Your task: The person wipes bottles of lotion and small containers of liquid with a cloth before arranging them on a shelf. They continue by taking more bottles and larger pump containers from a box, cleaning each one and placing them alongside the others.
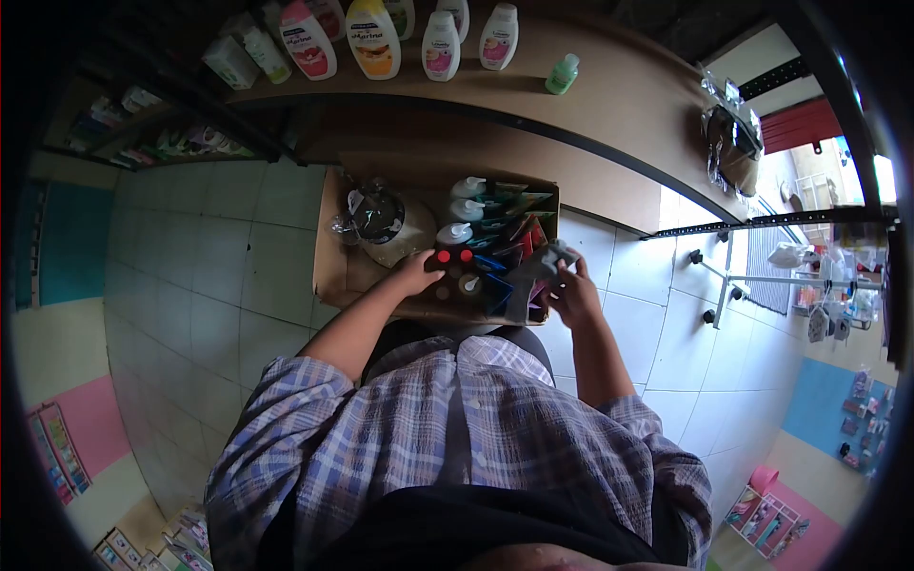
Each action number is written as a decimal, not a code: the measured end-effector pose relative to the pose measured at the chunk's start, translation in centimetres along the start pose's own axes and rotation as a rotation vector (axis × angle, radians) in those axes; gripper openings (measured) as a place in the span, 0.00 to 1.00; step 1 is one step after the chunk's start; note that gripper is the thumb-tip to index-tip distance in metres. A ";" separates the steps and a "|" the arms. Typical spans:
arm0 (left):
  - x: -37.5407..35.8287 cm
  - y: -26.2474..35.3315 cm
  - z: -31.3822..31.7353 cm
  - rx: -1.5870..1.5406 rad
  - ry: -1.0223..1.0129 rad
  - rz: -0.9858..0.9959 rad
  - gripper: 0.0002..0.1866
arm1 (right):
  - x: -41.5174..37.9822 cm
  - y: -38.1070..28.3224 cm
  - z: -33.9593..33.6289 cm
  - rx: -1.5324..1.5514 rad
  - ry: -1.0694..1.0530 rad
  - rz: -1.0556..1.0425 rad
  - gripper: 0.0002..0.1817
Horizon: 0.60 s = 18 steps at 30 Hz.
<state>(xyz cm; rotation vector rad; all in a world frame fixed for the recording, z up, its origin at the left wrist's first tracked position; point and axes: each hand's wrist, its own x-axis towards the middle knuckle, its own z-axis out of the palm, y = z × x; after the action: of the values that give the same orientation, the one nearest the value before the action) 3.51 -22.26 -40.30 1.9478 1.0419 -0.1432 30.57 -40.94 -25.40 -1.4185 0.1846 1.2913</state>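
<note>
A shop: shelf [609, 105] lined with lotion bottles [373, 36].

The person wears a short-sleeved plaid shirt [457, 428] in pale blue, lavender and white checks, its sleeves ending above the elbows and leaving both forearms bare. A dark strap [455, 428] runs down the middle of the chest. Both hands are bare, without gloves.

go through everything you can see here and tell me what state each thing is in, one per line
Cardboard box: open, on the floor, packed with goods.
White pump bottles: upright in the box.
Red-capped bottles: upright, under the left hand.
Grey packet: lifted at the box's edge, held by the right hand.
Lotion bottles: upright in a row on the wooden shelf.
Green bottle: upright, standing alone.
</note>
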 end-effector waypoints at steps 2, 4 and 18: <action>-1.7 -3.2 0.5 0.221 -0.071 0.010 0.39 | 0.3 -1.7 -1.0 0.013 0.056 -0.093 0.21; -4.5 -3.4 -0.2 0.385 -0.202 -0.073 0.38 | -0.7 -4.5 -1.2 0.039 0.073 -0.205 0.19; -11.8 -4.8 0.6 0.383 -0.004 -0.023 0.29 | -6.2 -19.8 1.2 0.552 -0.227 -0.933 0.23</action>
<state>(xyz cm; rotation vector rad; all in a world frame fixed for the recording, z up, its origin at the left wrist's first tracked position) -7.26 -28.69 -38.26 2.2751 1.0947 -0.3833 41.86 -36.63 -8.44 -0.7051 -0.2449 0.5387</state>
